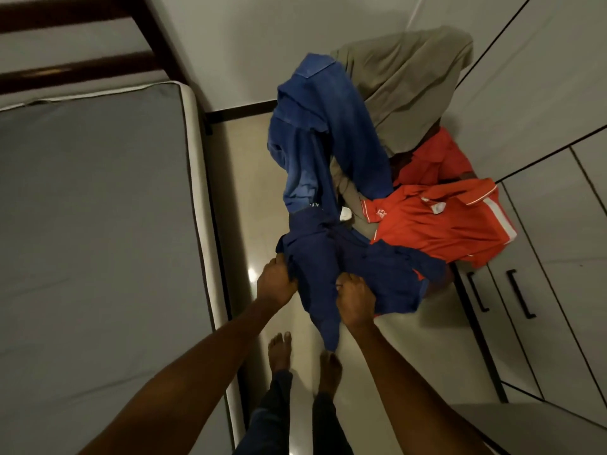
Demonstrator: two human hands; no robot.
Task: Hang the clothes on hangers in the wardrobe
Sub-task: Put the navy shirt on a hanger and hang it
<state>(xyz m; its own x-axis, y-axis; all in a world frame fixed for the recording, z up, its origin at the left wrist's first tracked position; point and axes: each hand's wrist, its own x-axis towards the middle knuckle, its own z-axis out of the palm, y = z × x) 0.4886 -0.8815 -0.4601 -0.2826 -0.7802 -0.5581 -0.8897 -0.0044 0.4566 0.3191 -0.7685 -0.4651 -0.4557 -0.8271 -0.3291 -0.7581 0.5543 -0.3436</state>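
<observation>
A heap of clothes lies on something hidden in the corner ahead of me. A dark navy shirt (pixel 377 267) hangs off its near side. My left hand (pixel 276 282) grips the shirt's left edge, and my right hand (pixel 356 297) is clenched on its middle. Behind it lie blue jeans (pixel 315 133), an olive garment (pixel 407 90) draped over the top, and a red polo shirt (pixel 440 221) with white trim. No hanger is in view.
A grey mattress (pixel 98 224) on a bed runs along the left. White wardrobe doors with black handles (pixel 519 293) stand on the right. A narrow strip of glossy floor (pixel 249 198) lies between them, where my bare feet (pixel 279 351) stand.
</observation>
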